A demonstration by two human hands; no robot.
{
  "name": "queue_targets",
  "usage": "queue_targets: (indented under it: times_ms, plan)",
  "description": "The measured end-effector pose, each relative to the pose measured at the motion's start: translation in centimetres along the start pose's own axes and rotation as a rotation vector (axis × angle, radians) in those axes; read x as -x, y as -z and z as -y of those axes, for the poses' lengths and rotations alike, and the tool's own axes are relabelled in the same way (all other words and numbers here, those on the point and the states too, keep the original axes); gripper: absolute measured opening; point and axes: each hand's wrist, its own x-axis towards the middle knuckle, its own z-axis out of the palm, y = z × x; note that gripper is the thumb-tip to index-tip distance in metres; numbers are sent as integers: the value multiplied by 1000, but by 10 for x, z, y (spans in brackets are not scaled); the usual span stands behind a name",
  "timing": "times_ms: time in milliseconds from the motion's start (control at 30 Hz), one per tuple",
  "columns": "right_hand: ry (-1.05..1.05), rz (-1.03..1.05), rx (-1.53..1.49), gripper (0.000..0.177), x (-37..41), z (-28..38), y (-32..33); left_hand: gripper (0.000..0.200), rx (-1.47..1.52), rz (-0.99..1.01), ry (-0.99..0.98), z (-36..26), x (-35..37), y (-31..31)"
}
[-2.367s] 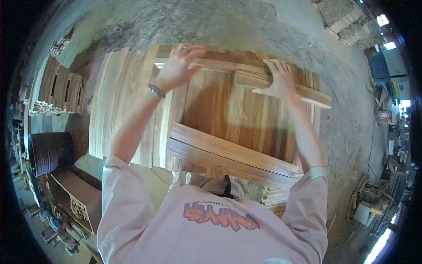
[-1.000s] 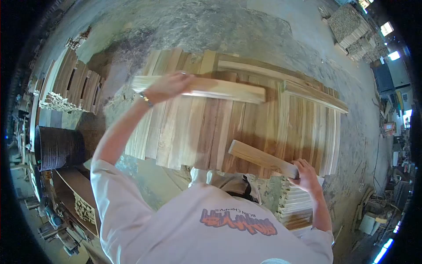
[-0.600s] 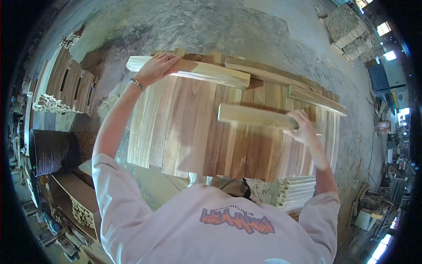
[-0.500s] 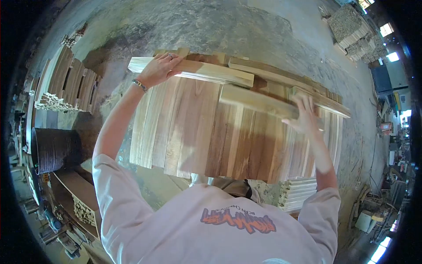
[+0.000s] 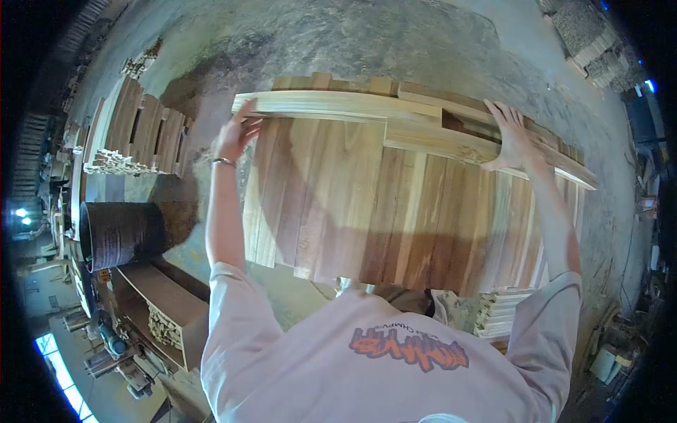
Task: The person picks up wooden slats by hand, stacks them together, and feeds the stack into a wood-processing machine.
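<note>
Wooden boards (image 5: 338,197) lie side by side in a wide stack in front of me. Across their far part runs a long pale strip (image 5: 338,105), with my left hand (image 5: 237,134) at its left end, thumb and fingers around the end. A shorter strip (image 5: 444,143) lies against its near side, farther right. My right hand (image 5: 516,141) is spread at the right end of that shorter strip, fingers apart and reaching over the strips behind. Another long strip (image 5: 451,104) lies along the far edge.
Stacked boards (image 5: 137,130) stand on the floor at the left. Below them are a dark round bin (image 5: 123,233) and a low wooden shelf (image 5: 159,296) holding small pieces. More pale strips (image 5: 497,314) are piled near my right elbow.
My left hand has moved from the top of the long strip to its left end. The shorter strip, blurred before, now lies still beside the long one. The whole view has shifted.
</note>
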Motion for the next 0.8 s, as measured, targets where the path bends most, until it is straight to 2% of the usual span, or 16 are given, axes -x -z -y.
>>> queue_targets:
  times_ms: [67,300,400,433,533,567,600,633,667,700,767,800]
  plan:
    - [-16,-3,-14,134,-2,1,0,44,148,49,-40,3,-2,-12]
    - [-33,48,-60,135,1,3,2,44,135,-36,-65,3,4,-22]
    - [-142,144,-32,134,0,8,7,42,102,-38,-45,3,6,-22]
    - [-123,86,-42,131,3,6,3,44,131,26,-100,2,10,-22]
    - [-28,-110,-6,127,29,7,-20,43,59,-70,-96,-4,42,-29]
    - [-32,-212,-21,118,47,21,-28,44,-55,-21,-126,7,26,-7]
    - [-12,-316,-176,113,74,45,-27,46,-133,37,-265,28,6,24]
    - [6,-437,-321,107,112,72,-26,54,-342,-198,-346,17,38,7]
    - [-35,-492,-458,101,159,98,-22,63,-415,-150,-465,-5,89,-10]
    - [-58,-553,-600,96,204,125,-25,70,-555,-372,-498,-27,183,-58]
    - [-120,-759,-786,82,292,154,-44,62,-601,-287,-720,-8,191,-45]
    - [-276,-818,-841,75,336,169,-57,58,-561,-249,-749,-10,239,-74]
